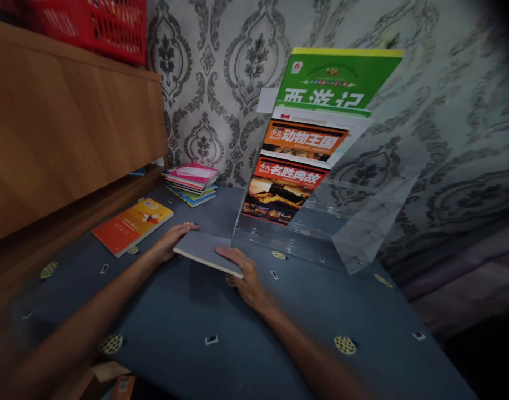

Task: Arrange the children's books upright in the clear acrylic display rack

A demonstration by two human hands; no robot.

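A thin book (202,251) with a plain grey-blue face is held flat just above the table, a little left of the middle. My left hand (171,241) grips its left edge, with the fingers partly hidden by it. On the right edge, my right hand (245,272) has its thumb on top and the other fingers underneath. Just beyond stands a clear tiered book rack (358,239). It holds a green book (329,72), an orange-titled book (306,139) and a red-titled book (285,186) in steps. An orange-yellow book (133,222) lies left of my left hand.
A stack of several books (193,180) sits against the patterned wall (254,50). Along the left runs a wooden cabinet (79,128) with a red basket (112,28) on top. A dark blue cloth with yellow prints covers the table (271,344).
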